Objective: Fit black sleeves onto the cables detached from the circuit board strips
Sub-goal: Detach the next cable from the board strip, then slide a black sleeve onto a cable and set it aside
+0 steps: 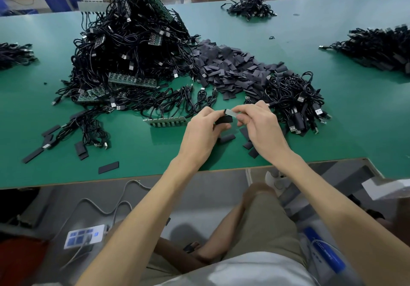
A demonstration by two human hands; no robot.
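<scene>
Above the green table's [133, 157] near edge, my left hand [200, 133] pinches a flat black sleeve [224, 120]. My right hand [258, 126] pinches the silver plug end of a cable [231, 113], held at the sleeve's mouth. The cable's black lead runs off to the right behind my fingers. A circuit board strip [166, 121] with several cables still attached lies just left of my hands. Behind them spreads a heap of loose black sleeves [230, 68].
A tall tangle of cables and green board strips [128, 48] fills the table's left centre. A pile of cables [295, 101] lies right of my hands, with more piles at far right [377, 48], far back [250, 8] and left edge [13, 55]. Loose sleeves [108, 167] dot the near table.
</scene>
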